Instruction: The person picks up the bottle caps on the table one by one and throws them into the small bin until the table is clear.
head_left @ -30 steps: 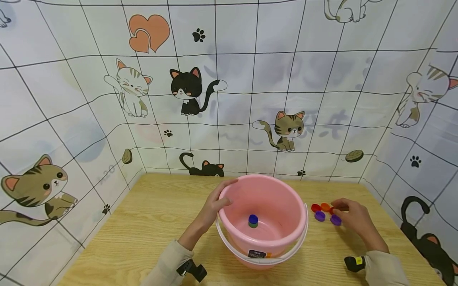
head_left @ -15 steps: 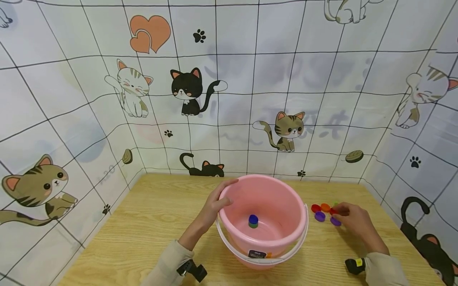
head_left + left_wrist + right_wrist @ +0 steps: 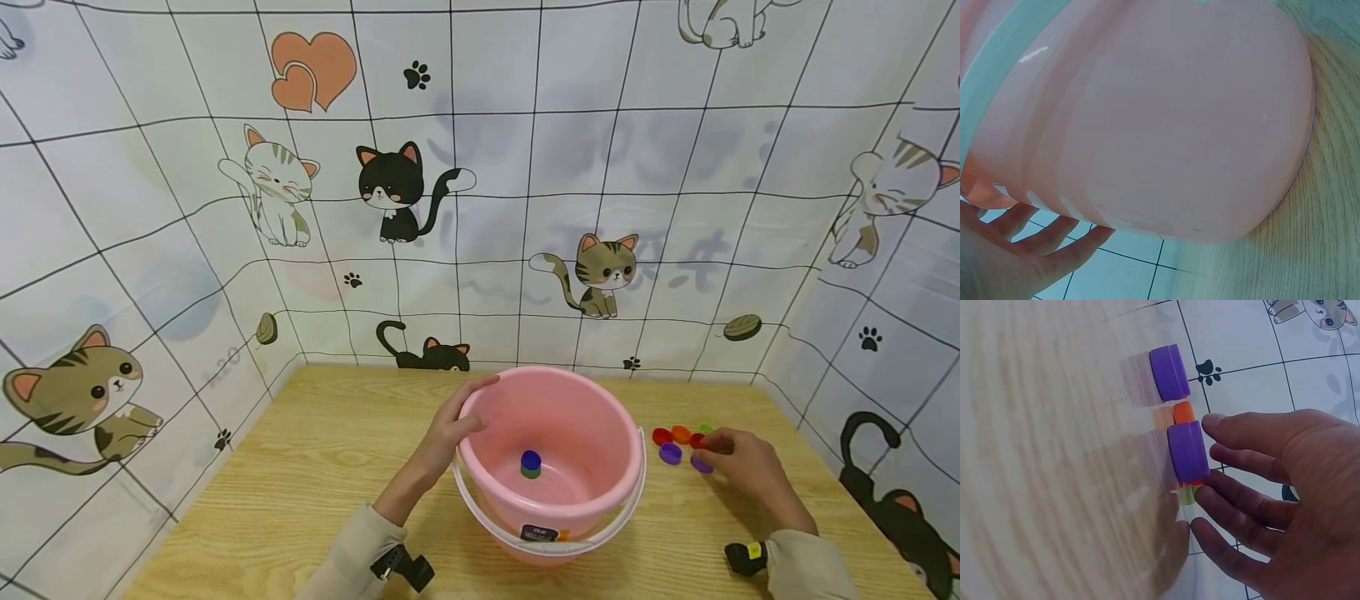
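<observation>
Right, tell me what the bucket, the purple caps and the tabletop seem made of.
Bucket: pink plastic, smooth and slightly glossy, judging by its soft sheen and moulded rim.
Purple caps: probably hard plastic, with moulded ridged sides.
Tabletop: faintly reflective wood or wood-look laminate; grain shows.

I'm seeing a pink bucket (image 3: 555, 417), white handle (image 3: 558, 547), blue cap (image 3: 531, 458), purple caps (image 3: 671, 453), red caps (image 3: 662, 437), orange cap (image 3: 681, 434), a yellow-brown wood-grained surface (image 3: 337, 450) and a white backdrop (image 3: 495, 67) patterned with black gridlines (image 3: 660, 108) and cartoon cats (image 3: 392, 179).

Wall (image 3: 491, 225): bright, evenly lit, stretched toward the edges
Bucket (image 3: 1179, 125): dim, cool-tinted in left-wrist view, small glare streak
Surface (image 3: 1054, 456): blurred grain, soft shadow by right hand (image 3: 742, 462)
</observation>
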Motion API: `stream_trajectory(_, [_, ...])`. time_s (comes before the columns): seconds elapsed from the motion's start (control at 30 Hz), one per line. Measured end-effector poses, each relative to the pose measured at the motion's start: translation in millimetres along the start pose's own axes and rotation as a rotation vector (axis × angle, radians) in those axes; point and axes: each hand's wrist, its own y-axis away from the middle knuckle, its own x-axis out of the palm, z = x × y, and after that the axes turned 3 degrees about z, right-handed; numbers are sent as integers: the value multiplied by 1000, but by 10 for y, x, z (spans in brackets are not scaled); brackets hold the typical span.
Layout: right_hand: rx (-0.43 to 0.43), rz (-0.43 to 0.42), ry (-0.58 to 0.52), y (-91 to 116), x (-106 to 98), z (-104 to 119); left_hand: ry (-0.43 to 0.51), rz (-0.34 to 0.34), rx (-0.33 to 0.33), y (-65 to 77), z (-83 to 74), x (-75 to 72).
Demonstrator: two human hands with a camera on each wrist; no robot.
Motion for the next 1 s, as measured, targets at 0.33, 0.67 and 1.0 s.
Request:
stream_trajectory(0.33, [16,44,9,-24,21,-17,-5,-10,-2,10,-12,13])
stream_trajectory(0.67, [8,59,9,-17,18,-8,-4,-16,-12,8,-8,15])
stream_trajectory(1.0, [1,65,1,-22,35,-21,-10,-10,-14,13,-22,10])
